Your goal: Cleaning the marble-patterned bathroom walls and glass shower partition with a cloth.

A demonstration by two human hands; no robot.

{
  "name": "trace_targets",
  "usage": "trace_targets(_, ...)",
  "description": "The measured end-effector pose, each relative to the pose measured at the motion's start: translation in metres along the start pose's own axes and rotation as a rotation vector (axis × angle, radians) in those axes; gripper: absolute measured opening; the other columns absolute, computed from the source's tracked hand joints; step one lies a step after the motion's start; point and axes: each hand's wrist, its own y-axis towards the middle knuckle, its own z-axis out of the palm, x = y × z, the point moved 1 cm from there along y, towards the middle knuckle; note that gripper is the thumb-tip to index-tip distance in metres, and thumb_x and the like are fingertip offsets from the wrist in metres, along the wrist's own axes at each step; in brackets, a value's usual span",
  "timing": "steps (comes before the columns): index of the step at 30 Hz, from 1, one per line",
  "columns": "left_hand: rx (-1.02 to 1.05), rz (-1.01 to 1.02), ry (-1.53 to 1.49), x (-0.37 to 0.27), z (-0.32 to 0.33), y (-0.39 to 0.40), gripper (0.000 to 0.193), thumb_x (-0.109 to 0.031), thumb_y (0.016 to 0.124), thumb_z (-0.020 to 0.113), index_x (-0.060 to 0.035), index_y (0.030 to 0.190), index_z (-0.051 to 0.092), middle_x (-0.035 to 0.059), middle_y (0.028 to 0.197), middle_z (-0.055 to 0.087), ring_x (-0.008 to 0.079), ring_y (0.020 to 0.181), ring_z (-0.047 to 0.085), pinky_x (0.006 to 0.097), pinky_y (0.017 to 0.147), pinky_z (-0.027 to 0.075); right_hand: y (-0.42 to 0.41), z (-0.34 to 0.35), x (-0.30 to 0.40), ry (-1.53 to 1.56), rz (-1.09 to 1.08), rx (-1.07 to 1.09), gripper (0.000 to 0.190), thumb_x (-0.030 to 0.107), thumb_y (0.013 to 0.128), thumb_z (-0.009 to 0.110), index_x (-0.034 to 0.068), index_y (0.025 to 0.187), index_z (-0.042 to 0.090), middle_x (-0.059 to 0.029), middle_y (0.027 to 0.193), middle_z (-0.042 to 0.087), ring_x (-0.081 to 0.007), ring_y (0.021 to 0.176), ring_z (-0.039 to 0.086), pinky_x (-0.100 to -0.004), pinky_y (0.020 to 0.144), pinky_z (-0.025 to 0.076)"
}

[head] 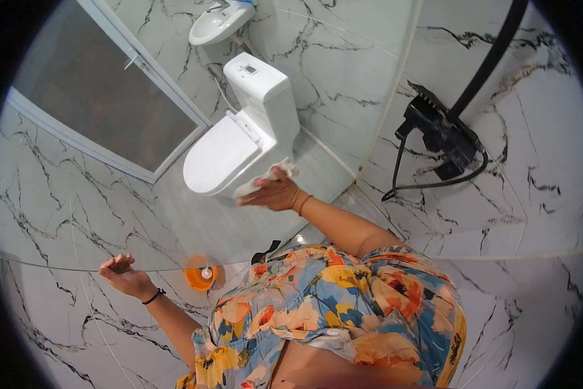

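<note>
My right hand [276, 192] presses a crumpled white cloth [267, 180] under its spread fingers, in front of a clear glass panel [184, 233]. Its motion blurs the fingertips slightly. Through the glass, beyond the cloth, stands a white toilet [223, 160] with its lid down. My left hand [126, 279] is raised at the left with its fingers loosely bent and nothing in it. It overlaps the panel's edge line; whether it touches the glass I cannot tell.
A black shower fixture [439, 131] with a hose is on the marbled wall at the right. An orange bucket [201, 279] sits low between my arms, something pale inside. Farther off are a white washbasin [221, 22] and a framed door [111, 92] with a handle.
</note>
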Motion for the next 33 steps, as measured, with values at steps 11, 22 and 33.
trace_targets(11,0.103,-0.003,-0.009,0.005,0.015,0.001,0.040,-0.046,0.089,0.038,-0.0083,0.083,0.048,0.0062,0.070,0.059,0.0161,0.061,0.057,0.0242,0.053,0.042,-0.016,0.017,-0.014,0.423,1.473,-0.375,0.055,0.028,0.091,0.038,0.004,0.136,0.019,-0.0199,0.139,0.017,-0.0342,0.130,0.013,-0.0446,0.105,0.009)
trace_targets(22,0.124,0.023,0.011,0.001,0.020,-0.003,0.043,-0.049,0.089,0.037,-0.0077,0.083,0.048,0.0061,0.070,0.059,0.0159,0.063,0.058,0.0235,0.053,0.043,0.020,0.000,0.004,0.289,0.877,-0.234,0.054,0.022,0.081,0.047,-0.001,0.128,0.034,-0.0185,0.134,0.031,-0.0325,0.129,0.019,-0.0481,0.105,0.004)
trace_targets(33,0.085,0.010,0.024,-0.002,0.019,-0.004,0.043,-0.050,0.088,0.038,-0.0083,0.082,0.048,0.0065,0.069,0.059,0.0160,0.061,0.058,0.0230,0.052,0.042,0.074,-0.002,0.094,0.446,0.906,-0.125,0.051,0.029,0.087,0.042,0.010,0.133,0.030,-0.0135,0.139,0.025,-0.0322,0.131,0.014,-0.0467,0.105,0.001)
